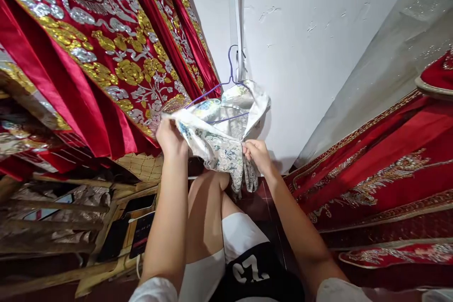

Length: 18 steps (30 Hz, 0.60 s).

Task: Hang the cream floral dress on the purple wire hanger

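A small white garment (pixel 221 139) with blue and grey floral print hangs on a purple wire hanger (pixel 226 86) hooked to a pipe against the white wall. My left hand (pixel 170 138) is closed on the garment's left edge. My right hand (pixel 257 154) pinches the front of the same garment near its lower right. My raised bare knee (pixel 208 188) is just below both hands.
Red robes with gold and silver embroidery (pixel 106 56) hang close on the left. More red embroidered cloth (pixel 371 179) lies on the right. Wooden slats (pixel 71 207) and a dark device (pixel 141 233) sit at the lower left. The white wall (pixel 311 33) is straight ahead.
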### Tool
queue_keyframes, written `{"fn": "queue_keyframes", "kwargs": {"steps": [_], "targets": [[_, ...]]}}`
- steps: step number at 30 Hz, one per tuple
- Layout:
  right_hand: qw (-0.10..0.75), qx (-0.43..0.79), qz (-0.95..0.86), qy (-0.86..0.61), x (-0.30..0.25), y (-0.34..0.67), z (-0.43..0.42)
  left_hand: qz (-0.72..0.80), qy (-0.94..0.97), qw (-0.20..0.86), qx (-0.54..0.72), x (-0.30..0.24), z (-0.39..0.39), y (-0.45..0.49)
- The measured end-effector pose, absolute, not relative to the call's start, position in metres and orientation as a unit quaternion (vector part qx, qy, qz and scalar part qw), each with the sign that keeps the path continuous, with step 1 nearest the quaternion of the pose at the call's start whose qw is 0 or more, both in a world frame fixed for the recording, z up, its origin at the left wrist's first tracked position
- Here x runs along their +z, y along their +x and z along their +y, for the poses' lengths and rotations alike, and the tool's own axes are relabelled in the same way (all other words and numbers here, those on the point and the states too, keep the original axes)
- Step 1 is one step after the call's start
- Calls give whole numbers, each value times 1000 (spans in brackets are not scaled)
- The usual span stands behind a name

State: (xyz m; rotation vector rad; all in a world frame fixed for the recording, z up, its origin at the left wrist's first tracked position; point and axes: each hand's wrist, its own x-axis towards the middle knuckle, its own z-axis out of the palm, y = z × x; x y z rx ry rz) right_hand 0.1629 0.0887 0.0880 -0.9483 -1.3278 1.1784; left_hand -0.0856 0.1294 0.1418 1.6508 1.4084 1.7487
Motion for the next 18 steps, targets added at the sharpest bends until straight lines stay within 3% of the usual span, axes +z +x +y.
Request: {"fn": "queue_keyframes", "kwargs": {"steps": [4, 9, 12, 14, 18], "targets": [[574, 543, -488, -371, 64, 150, 43, 466, 331, 326, 753, 77, 106, -55], [542, 572, -453, -418, 28, 152, 4, 393, 259, 421, 776, 39, 75, 5], [548, 518, -466, -463, 25, 172, 9, 302, 351, 500, 732, 60, 56, 16], [574, 464, -468, -486, 35, 184, 23, 255, 498, 531, 637, 85, 41, 20], [498, 579, -486, -425, 75, 193, 53, 264, 756, 415, 432, 124, 20, 25]]}}
